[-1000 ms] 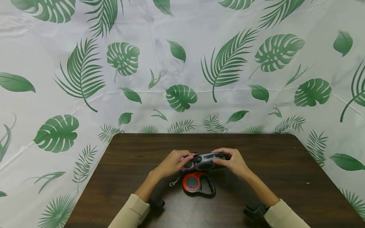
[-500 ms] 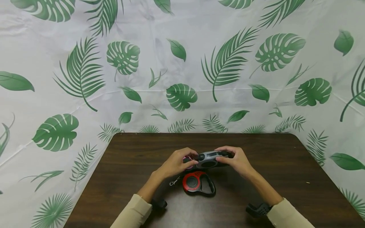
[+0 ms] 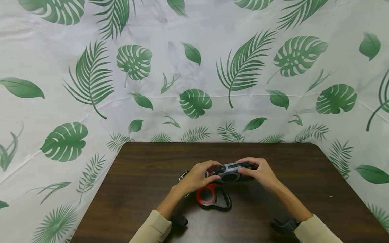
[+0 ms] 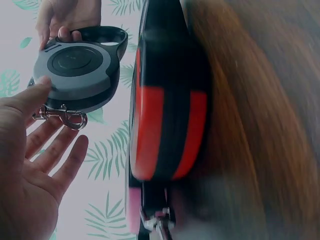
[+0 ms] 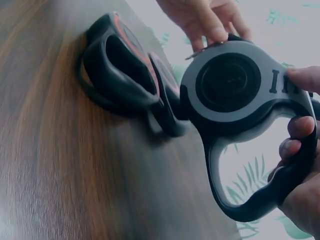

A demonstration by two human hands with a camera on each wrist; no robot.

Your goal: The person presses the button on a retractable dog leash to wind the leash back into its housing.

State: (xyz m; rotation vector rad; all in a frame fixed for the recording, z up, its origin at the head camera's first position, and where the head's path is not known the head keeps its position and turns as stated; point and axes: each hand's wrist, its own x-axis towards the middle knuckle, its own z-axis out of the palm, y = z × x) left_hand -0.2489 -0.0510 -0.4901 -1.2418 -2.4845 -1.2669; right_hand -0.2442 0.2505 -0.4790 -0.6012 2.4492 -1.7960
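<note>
My right hand (image 3: 263, 172) grips a grey and black retractable dog leash (image 3: 230, 173) by its looped handle, thumb on the grey casing. In the right wrist view the round grey casing (image 5: 227, 80) faces the camera, raised above the table. My left hand (image 3: 199, 176) pinches the casing's other end beside the metal clip (image 4: 70, 118); its lower fingers spread loosely below. A red and black retractable leash (image 3: 209, 196) lies on the table just in front of the hands. Behind it is a pink leash (image 4: 133, 207), mostly hidden by my left hand in the head view.
The dark wooden table (image 3: 146, 162) extends around the hands. A metal snap clip (image 3: 183, 175) lies left of my left hand. Behind the table hangs a white cloth (image 3: 194, 74) with green leaf prints. A small pale scrap (image 3: 330, 196) lies to the right.
My left hand has left the pink leash and moved right to the grey leash's clip end. My right hand and the grey leash have shifted slightly right. The red leash stays in place.
</note>
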